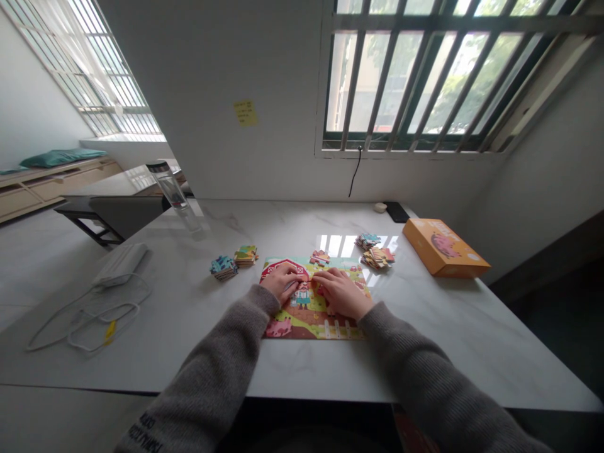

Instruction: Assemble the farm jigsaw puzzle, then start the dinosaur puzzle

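A colourful farm-picture jigsaw puzzle (309, 319) lies flat on the table, showing a red barn, a figure, a pig and a white fence. My left hand (283, 281) rests on its upper left part beside the barn, fingers curled down; what lies under them is hidden. From the right, my right hand (340, 291) reaches over the upper middle, thumb and fingertips pinched on a puzzle piece, mostly covered. Both hands' fingertips nearly meet. Just beyond them, a loose-looking puzzle piece (319, 257) lies at the puzzle's top edge.
Puzzle-piece stacks stand on the left, one blue (223, 267) and one green-yellow (246, 255). Two more, bluish (367, 241) and orange (377, 257), lie right. Further out are an orange box (446, 247), a black phone (397, 212), a glass bottle (170, 187) and a white cable (134, 308).
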The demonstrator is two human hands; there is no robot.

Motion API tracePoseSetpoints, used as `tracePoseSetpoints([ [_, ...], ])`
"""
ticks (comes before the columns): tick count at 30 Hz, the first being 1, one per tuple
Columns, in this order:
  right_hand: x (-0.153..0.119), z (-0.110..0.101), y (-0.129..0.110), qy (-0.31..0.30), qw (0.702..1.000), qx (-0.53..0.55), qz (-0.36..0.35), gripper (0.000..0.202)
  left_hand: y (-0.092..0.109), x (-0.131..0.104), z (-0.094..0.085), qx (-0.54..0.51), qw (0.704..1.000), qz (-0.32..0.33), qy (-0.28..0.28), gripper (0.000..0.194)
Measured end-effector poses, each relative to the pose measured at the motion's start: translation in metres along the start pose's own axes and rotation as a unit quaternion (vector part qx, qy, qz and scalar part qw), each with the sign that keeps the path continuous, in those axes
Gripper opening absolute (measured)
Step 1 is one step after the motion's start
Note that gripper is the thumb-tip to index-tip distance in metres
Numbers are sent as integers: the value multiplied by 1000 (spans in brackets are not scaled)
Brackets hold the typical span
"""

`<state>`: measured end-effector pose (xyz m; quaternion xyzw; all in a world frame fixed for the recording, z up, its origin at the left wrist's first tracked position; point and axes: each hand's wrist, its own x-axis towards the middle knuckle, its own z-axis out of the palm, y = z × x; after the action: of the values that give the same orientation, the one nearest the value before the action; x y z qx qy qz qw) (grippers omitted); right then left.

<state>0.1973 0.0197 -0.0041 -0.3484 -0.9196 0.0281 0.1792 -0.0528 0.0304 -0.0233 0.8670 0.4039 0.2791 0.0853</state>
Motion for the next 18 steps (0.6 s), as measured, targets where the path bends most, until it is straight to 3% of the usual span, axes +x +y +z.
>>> tracePoseSetpoints([
  [13,1,0,0,7,1000,23,-1,32,7,0,3,104,994,0,-23,25],
  [18,12,-5,22,58,996,8,68,32,10,2,-2,69,997,-18,2,25],
])
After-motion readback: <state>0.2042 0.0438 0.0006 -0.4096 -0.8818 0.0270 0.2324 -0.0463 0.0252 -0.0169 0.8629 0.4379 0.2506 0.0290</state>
